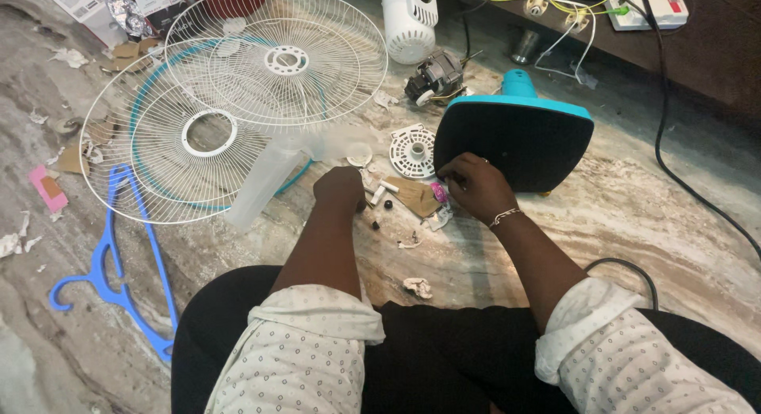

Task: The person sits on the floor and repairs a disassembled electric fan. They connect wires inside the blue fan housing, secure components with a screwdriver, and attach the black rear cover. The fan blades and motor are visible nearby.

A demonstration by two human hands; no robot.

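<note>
I sit on a marble floor with fan parts spread before me. My left hand (339, 189) is closed, knuckles up, over small white and black bits (379, 193) on the floor; what it holds is hidden. My right hand (476, 185) pinches a small pink piece (438, 193) beside a scrap of brown cardboard (415, 196). Just beyond my right hand stands the teal and black fan base (515, 136). A round white plastic disc (413, 151) lies between the hands and the base.
Two white wire fan guards (230, 89) lie at the left, with translucent fan blades (265, 180) over them. A blue hanger (119, 255) lies at the lower left. The fan motor (434, 77), white motor cover (409, 21) and a power strip (650, 5) sit at the back.
</note>
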